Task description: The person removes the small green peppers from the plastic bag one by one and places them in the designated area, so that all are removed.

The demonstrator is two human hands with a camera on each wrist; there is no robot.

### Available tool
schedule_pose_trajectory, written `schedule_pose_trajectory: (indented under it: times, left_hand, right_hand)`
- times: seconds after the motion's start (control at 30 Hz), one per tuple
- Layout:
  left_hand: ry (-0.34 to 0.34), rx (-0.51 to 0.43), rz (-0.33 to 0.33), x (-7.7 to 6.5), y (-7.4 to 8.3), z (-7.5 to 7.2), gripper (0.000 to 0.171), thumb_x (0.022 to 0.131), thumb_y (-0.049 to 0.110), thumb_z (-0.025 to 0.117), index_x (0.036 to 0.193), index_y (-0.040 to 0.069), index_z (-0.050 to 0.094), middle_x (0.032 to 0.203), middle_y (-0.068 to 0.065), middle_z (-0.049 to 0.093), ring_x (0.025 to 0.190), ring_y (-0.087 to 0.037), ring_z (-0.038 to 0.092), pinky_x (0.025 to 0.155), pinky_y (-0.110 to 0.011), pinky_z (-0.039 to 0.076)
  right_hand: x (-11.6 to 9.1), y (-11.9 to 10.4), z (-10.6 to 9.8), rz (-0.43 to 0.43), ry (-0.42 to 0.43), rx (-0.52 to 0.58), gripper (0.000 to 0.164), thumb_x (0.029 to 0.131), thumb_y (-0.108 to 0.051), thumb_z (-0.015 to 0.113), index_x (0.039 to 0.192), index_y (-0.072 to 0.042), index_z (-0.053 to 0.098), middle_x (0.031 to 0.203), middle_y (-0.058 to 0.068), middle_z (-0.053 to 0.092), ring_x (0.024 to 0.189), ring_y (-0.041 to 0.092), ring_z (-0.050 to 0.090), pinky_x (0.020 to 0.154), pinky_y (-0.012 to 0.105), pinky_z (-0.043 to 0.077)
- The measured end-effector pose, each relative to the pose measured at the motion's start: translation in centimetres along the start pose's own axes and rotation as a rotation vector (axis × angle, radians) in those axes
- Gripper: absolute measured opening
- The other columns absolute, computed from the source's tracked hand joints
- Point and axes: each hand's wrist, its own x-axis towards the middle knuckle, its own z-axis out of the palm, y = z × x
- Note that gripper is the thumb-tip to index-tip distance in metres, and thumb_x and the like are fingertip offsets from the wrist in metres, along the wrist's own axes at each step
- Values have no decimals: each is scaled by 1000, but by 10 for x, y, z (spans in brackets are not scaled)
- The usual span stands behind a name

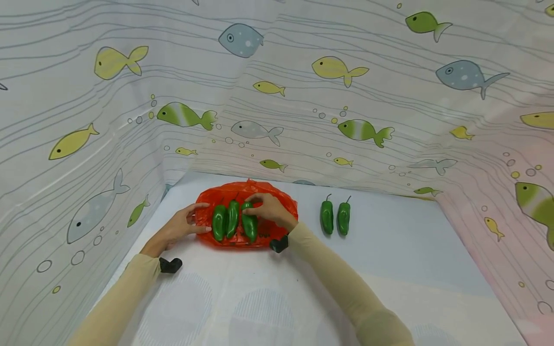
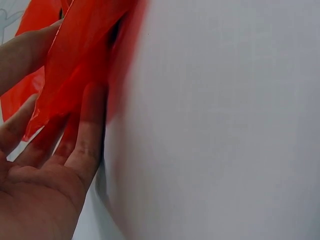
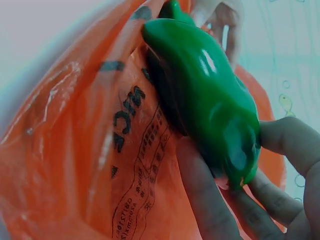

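Head view: right hand (image 1: 269,209) grips the far end of a pepper (image 1: 249,225) over the red bag (image 1: 269,229), just right of two other peppers (image 1: 219,224); left hand (image 1: 178,227), fingers spread, touches the bag's left edge. Pepper looks light, firm, glossy, so probably slick: best pinched across the broad end, not the tapered tip. Bag film looks thin and floppy, best held by the rim.

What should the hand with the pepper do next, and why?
Probably the right hand should gently set its green pepper down on the red bag and let go. I think so because the pepper is already over the bag, beside two other peppers, and the left hand is at the bag's edge.
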Motion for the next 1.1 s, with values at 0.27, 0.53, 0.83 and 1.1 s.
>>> schedule_pose_trajectory:
  times: [0.27,0.53,0.83,1.1]
  left_hand:
    - [-4,5,22,0,0,0,86,85,17,86,157,10,39,149,-25,46,130,-41,51,92,-30,54]
    - [7,10,21,0,-1,1,84,86,15,86,156,11,40,149,-25,45,128,-40,51,89,-28,54]
    - [11,29,10,1,-2,0,83,85,17,86,155,13,41,153,-24,40,131,-41,49,94,-32,53]
    - [10,34,-4,1,-2,0,83,86,19,86,156,15,41,156,-23,36,135,-43,45,102,-41,49]
  right_hand:
    - [-12,-7,-5,19,-57,45,46,90,-22,82,133,-14,68,135,3,58,80,22,70,71,39,62]
    - [-22,-10,-9,-3,-45,62,41,90,-23,82,128,-16,70,135,2,59,87,21,70,74,43,62]
    - [-33,-10,-18,-70,-66,138,54,89,-25,84,139,-17,65,142,2,58,93,22,72,81,55,59]
    - [-39,-5,-28,-70,-22,139,53,89,-25,83,139,-20,65,146,4,55,89,26,75,80,46,61]
